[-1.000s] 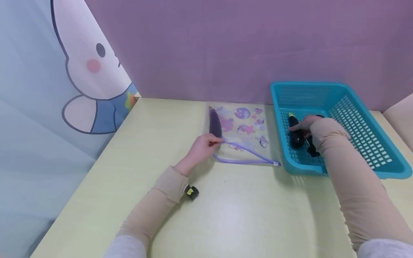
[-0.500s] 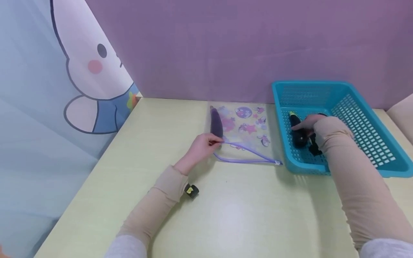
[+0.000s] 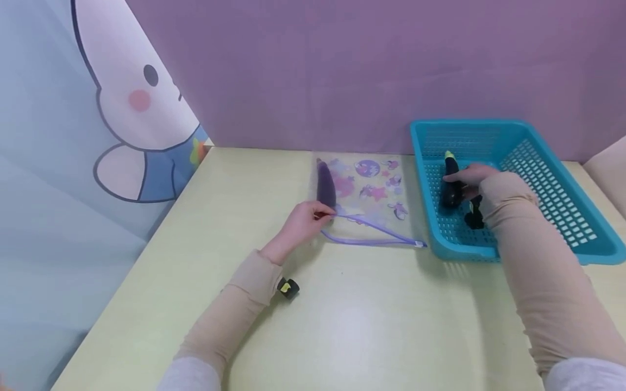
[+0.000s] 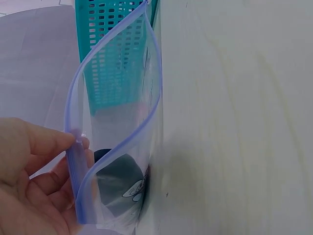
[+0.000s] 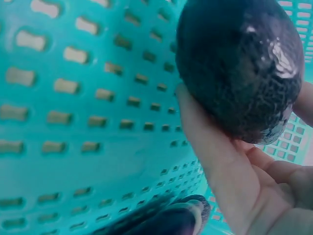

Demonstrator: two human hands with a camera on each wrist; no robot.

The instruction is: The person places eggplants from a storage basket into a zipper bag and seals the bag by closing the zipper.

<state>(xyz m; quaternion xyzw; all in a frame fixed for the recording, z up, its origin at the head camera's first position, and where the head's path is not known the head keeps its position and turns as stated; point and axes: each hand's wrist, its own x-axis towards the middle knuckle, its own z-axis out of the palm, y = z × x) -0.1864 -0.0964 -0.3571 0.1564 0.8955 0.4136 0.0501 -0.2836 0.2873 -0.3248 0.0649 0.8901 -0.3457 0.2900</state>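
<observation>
At the middle of the table, my left hand (image 3: 304, 221) pinches the purple zip edge of a clear printed zip bag (image 3: 379, 203). The bag lies flat with its mouth parted toward me, its slider at the right end. An eggplant (image 3: 325, 187) lies inside along the bag's left side; its rounded end (image 4: 117, 181) shows through the plastic in the left wrist view. On the right, my right hand (image 3: 473, 176) grips a glossy dark eggplant (image 3: 452, 190) within the teal basket (image 3: 552, 184). Thumb and fingers wrap its sides, green stem end pointing away from me.
Another dark, glossy thing (image 5: 171, 220) with a pale ring lies low in the basket in the right wrist view. The basket's left wall stands close beside the bag's slider. A purple backdrop (image 3: 313, 81) rises behind the table (image 3: 352, 326).
My right hand and the eggplant in it have shifted slightly away from me, toward the back of the basket. The left hand keeps its pinch on the bag's edge.
</observation>
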